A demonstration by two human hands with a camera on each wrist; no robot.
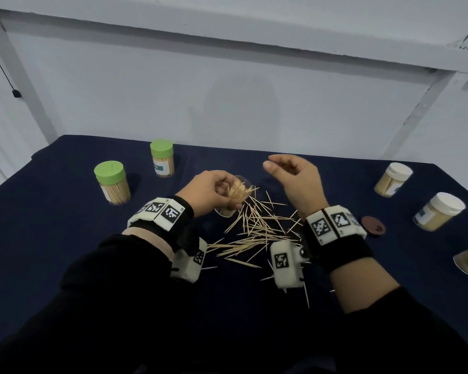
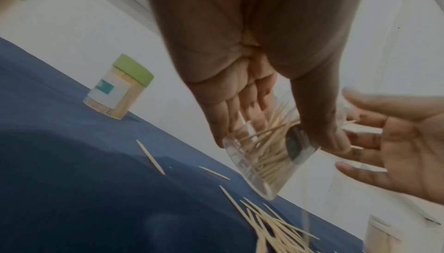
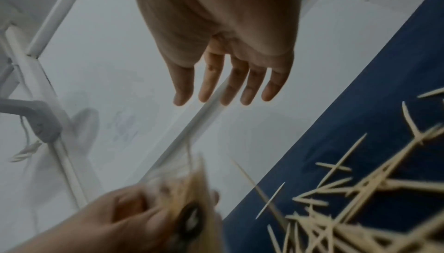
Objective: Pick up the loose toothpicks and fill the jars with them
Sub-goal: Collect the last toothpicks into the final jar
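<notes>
Over the middle of the dark blue tablecloth (image 1: 65, 225), the left hand (image 1: 210, 191) is gripping a clear open jar (image 2: 264, 162), tilted and partly filled with toothpicks. The right hand (image 1: 295, 179) is hovering just right of it, fingers (image 3: 240, 82) straight, holding nothing. Loose toothpicks (image 1: 257, 228) are lying scattered on the near side of both hands. Two green-lidded jars (image 1: 111, 182) are standing far left.

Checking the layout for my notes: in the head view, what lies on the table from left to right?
Nearer green-lidded jar → farther green-lidded jar → left hand holding the open jar → right hand → brown lid → white-lidded jars.
</notes>
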